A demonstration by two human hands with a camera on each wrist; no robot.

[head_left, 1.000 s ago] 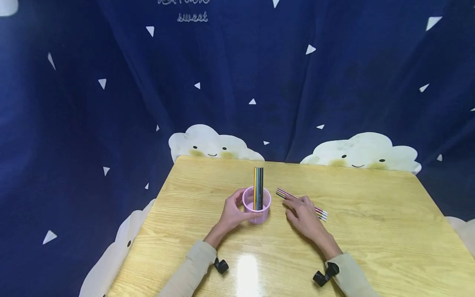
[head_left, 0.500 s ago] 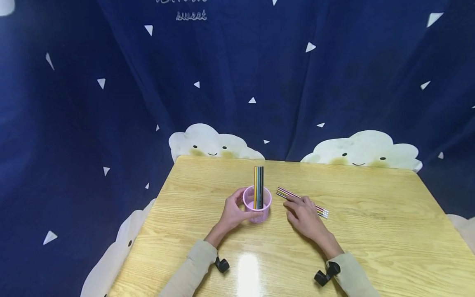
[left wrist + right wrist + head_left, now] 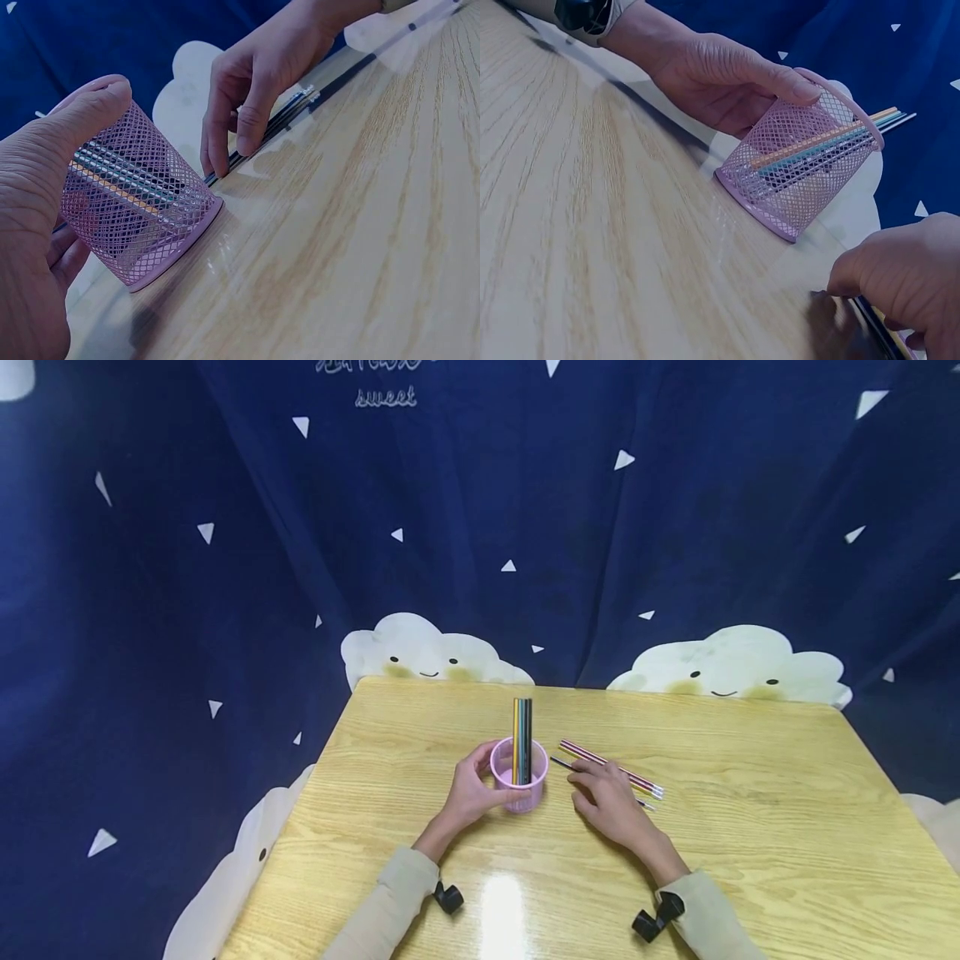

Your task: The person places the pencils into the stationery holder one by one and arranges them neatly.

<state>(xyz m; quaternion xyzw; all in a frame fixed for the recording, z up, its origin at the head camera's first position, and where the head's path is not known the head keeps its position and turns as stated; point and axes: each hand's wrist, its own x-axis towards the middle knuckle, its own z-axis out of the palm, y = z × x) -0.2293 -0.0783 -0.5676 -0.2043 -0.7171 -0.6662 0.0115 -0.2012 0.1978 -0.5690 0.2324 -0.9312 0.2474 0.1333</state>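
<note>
My left hand (image 3: pixel 471 789) grips a pink mesh pencil cup (image 3: pixel 519 799), thumb on the near side and fingers behind. The cup stands upright on the table. Several pencils (image 3: pixel 522 722), yellow, teal and dark, stand in it and rise above its rim. To the right, my right hand (image 3: pixel 611 802) pinches a dark pencil (image 3: pixel 560 763) lying on the tabletop; the hand hides its middle. Just beyond lie red-striped pencils (image 3: pixel 636 780), with a yellow one partly hidden beside them. In the left wrist view, the right hand's fingers (image 3: pixel 217 150) reach down to the tabletop.
The light wood table (image 3: pixel 750 827) reaches back to a dark blue curtain (image 3: pixel 465 485) with white triangles and smiling clouds. A bright reflection shows on the wood between the forearms. Each wrist wears a small black camera (image 3: pixel 658 917).
My right hand has drawn the dark pencil toward me and slightly left, apart from the striped ones. The left hand and the cup have stayed in place.
</note>
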